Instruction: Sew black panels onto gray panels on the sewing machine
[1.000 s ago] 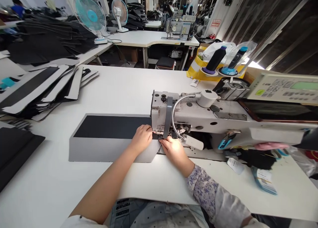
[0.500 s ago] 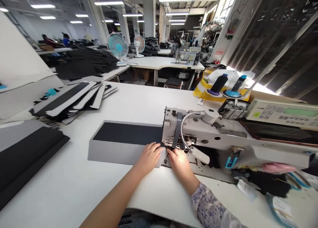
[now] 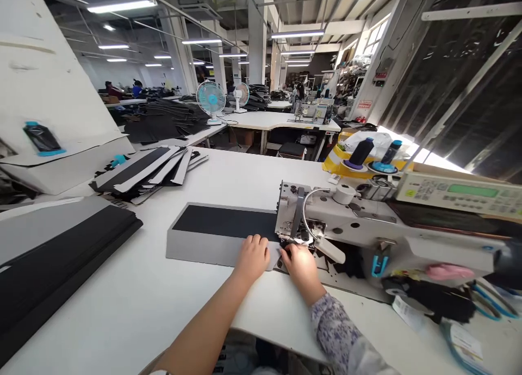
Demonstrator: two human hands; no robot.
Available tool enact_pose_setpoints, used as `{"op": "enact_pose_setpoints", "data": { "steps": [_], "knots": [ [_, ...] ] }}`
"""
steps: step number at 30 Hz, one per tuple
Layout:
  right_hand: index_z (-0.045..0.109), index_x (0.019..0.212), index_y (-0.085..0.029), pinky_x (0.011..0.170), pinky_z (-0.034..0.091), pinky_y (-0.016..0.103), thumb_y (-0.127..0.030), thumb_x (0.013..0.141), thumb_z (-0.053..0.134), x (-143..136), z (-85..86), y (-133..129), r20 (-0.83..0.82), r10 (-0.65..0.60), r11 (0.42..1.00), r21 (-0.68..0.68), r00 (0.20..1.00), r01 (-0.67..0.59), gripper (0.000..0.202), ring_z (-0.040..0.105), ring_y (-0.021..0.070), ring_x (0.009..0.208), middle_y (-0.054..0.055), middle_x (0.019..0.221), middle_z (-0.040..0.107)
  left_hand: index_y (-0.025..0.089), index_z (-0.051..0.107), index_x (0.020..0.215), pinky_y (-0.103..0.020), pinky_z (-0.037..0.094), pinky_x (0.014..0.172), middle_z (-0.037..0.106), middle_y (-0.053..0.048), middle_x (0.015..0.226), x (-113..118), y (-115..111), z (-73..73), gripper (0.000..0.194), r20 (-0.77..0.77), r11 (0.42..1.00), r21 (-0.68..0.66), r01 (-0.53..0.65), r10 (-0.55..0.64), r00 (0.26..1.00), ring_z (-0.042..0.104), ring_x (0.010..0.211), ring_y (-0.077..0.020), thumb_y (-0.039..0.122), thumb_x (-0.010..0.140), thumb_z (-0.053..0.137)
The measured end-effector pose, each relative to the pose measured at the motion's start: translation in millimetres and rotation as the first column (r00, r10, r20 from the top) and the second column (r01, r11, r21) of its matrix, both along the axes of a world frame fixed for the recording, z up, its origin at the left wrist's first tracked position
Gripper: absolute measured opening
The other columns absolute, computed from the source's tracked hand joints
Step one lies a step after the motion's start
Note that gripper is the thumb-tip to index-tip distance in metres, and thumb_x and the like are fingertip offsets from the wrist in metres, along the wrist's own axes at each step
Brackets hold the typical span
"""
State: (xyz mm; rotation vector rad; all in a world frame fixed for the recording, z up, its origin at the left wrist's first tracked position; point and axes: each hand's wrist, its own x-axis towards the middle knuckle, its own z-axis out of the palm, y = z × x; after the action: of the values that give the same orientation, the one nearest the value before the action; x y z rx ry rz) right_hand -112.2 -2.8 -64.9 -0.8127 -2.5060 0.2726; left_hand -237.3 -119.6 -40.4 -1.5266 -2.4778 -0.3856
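Note:
A flat grey fabric panel (image 3: 216, 250) with a black band (image 3: 224, 221) lies on the table, its right end under the head of the sewing machine (image 3: 291, 214). My left hand (image 3: 253, 257) rests on the panel's grey part, palm down, fingers slightly bent and pressing on it. Close to the needle area, my right hand (image 3: 302, 266) is curled at the panel's right end, thumb and fingers drawn together by a small dark bit of material. What lies between those fingertips is hidden. The needle itself is too hard to make out.
Stacked black-and-grey panels (image 3: 65, 239) lie at left, with more cut pieces (image 3: 150, 171) behind. Thread cones (image 3: 361, 153), a control panel (image 3: 460, 192) and blue-handled snips (image 3: 379, 263) are around the machine. A tape roll (image 3: 465, 342) lies at front right.
The view has tilted up and turned left, so the scene sits further right. My left fingers are more bent, and my right fingers more curled beside the needle area. The panel looks nearly unmoved.

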Motion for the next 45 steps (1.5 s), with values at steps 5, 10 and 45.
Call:
{"op": "enact_pose_setpoints", "data": {
  "steps": [5, 10, 45],
  "knots": [
    [0.066, 0.076, -0.016, 0.071, 0.043, 0.029, -0.034, 0.086, 0.060, -8.1, 8.3, -4.0, 0.062, -0.111, 0.992, -0.052, 0.992, 0.114, 0.022, 0.063, 0.0219, 0.077, 0.009, 0.077, 0.068, 0.017, 0.058, 0.086, -0.035, 0.039, 0.072, 0.056, -0.008, 0.087, 8.7, -2.2, 3.8, 0.011, -0.016, 0.995, -0.093, 0.037, -0.039, 0.999, 0.051, 0.086, -0.0236, 0.022, 0.088, 0.048],
    [0.065, 0.079, -0.016, 0.068, 0.042, 0.027, -0.023, 0.087, 0.054, -7.5, 3.8, -8.2, 0.101, -0.129, 0.988, -0.075, 0.986, 0.137, 0.015, 0.061, 0.0191, 0.075, 0.007, 0.078, 0.066, 0.018, 0.062, 0.094, -0.032, 0.038, 0.067, 0.056, -0.006, 0.084, 11.5, 3.1, 7.9, 0.023, -0.012, 0.979, -0.157, 0.131, -0.135, 0.991, 0.052, 0.078, -0.0198, 0.022, 0.094, 0.039],
    [0.066, 0.089, -0.019, 0.085, 0.043, 0.037, -0.027, 0.092, 0.043, 84.4, 0.3, 32.8, -0.014, -0.117, 0.993, -0.021, 0.993, 0.116, 0.025, 0.059, 0.0242, 0.090, 0.010, 0.090, 0.067, 0.028, 0.068, 0.105, -0.033, 0.045, 0.093, 0.065, -0.001, 0.106, -21.5, 24.4, 0.3, 0.048, 0.199, 0.900, 0.002, 0.436, -0.428, 0.882, 0.055, 0.101, -0.0167, -0.001, 0.079, 0.041]
  ]
}}
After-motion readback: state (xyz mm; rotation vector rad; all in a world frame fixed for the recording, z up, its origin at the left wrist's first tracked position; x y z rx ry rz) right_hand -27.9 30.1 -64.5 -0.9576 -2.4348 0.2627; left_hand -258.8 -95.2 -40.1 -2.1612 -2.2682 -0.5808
